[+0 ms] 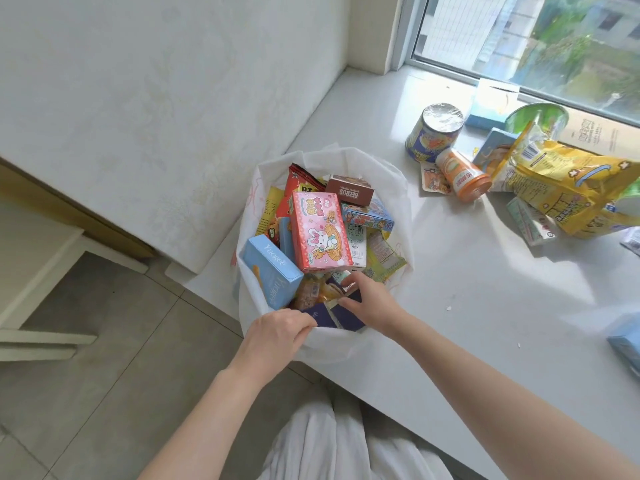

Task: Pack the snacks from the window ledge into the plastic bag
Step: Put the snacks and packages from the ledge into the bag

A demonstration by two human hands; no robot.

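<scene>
Packing well along | left hand (277,337) grips plastic bag (346,157) rim | right hand (372,301) pinches navy packet (325,315) inside | yellow pouch (561,188), foil-topped can (433,133) left on window ledge (467,289)

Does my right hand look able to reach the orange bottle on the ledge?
Probably yes: the orange bottle lies uncovered beside the plastic bag, bare ledge between. The right hand is in the bag on a dark blue packet, so it must lift out first.
</scene>
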